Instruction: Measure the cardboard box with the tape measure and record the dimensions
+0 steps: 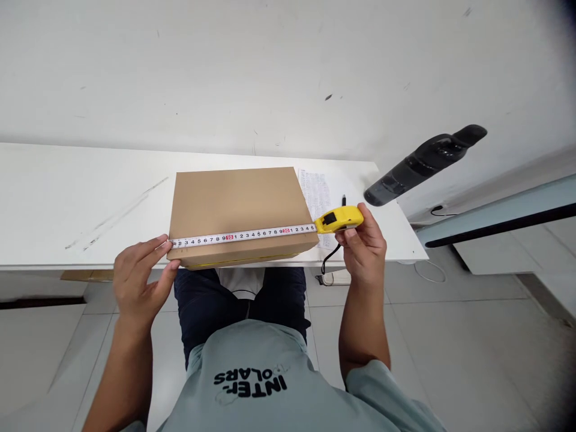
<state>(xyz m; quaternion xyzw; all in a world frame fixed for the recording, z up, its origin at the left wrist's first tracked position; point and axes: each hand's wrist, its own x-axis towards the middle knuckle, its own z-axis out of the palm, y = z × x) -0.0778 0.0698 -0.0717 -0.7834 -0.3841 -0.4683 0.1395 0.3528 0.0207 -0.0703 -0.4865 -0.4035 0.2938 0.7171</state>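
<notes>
A brown cardboard box lies at the front edge of the white table. Across its top, near the close edge, runs the white blade of a tape measure, pulled out to roughly 25 on its scale. My right hand grips the yellow tape measure case just past the box's right edge, with a black wrist strap hanging below. At the left edge of the box, the fingertips of my left hand hold the blade's end. Its thumb presses against the box's near side.
Behind the box's right side lie a sheet of written paper and a dark pen. A black handheld vacuum stands at the table's right end. The wall rises behind the table.
</notes>
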